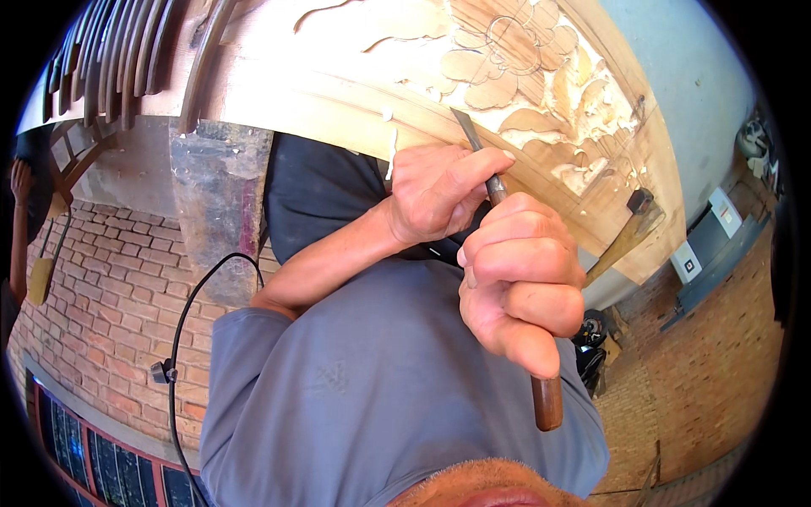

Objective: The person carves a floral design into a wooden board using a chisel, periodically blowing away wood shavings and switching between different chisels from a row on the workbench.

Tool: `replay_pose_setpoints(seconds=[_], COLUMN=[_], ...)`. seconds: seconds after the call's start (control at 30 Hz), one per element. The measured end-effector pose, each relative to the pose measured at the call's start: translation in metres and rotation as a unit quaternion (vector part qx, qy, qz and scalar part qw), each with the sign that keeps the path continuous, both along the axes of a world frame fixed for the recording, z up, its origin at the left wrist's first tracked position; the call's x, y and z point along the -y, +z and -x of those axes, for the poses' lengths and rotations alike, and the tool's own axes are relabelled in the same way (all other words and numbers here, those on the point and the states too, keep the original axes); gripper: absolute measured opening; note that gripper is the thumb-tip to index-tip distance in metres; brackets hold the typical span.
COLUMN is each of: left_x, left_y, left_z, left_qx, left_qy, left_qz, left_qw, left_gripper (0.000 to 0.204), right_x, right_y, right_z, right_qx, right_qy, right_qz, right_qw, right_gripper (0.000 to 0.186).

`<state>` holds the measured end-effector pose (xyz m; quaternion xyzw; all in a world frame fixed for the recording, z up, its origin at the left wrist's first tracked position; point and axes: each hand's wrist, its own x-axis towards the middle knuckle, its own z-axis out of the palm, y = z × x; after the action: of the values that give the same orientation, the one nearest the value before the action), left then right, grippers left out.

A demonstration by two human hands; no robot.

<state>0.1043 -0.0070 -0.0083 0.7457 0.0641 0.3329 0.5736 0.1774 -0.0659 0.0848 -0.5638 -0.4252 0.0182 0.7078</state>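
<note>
A person in a gray shirt (380, 372) holds a chisel (497, 188) over the near edge of a wooden panel (338, 97), its long axis slanting from upper left to lower right, blade away from the body and brown handle butt (547, 406) back toward the chest. The right hand (524, 275) is wrapped in a fist around the handle, while the left hand (439, 190) grips the shank ahead of it, just beside the carved flower (481, 72).
</note>
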Motion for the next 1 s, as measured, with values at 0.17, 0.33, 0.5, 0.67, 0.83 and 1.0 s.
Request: replay_pose_setpoints(seconds=[0.17,0.33,0.5,0.67,0.83,1.0], left_x=[-0.005,-0.003,-0.005,-0.002,-0.001,0.001], left_y=[-0.003,-0.005,-0.002,-0.004,-0.003,-0.004], left_z=[-0.004,-0.008,-0.007,-0.010,-0.010,-0.011], left_qx=[-0.004,0.009,0.012,0.021,0.011,0.008], left_qy=[0.031,0.037,-0.004,0.009,0.026,0.035], left_qz=[-0.026,-0.013,-0.008,-0.010,-0.017,-0.012], left_qw=[0.999,0.999,1.000,1.000,0.999,0.999], left_gripper=[0.032,0.038,0.042,0.047,0.051,0.050], right_x=[-0.006,-0.002,0.005,0.001,-0.002,-0.004], right_y=[0.001,0.003,0.013,0.007,0.008,0.007], right_z=[-0.003,-0.005,-0.010,-0.008,-0.009,-0.011], right_qx=[-0.046,-0.091,-0.129,-0.104,-0.116,-0.114], right_qy=[0.022,0.015,0.022,-0.004,0.002,0.004], right_qz=[-0.007,-0.017,0.007,-0.012,-0.001,-0.002], right_qw=[0.999,0.996,0.991,0.994,0.993,0.993], right_gripper=[0.062,0.064,0.064,0.064,0.064,0.064])
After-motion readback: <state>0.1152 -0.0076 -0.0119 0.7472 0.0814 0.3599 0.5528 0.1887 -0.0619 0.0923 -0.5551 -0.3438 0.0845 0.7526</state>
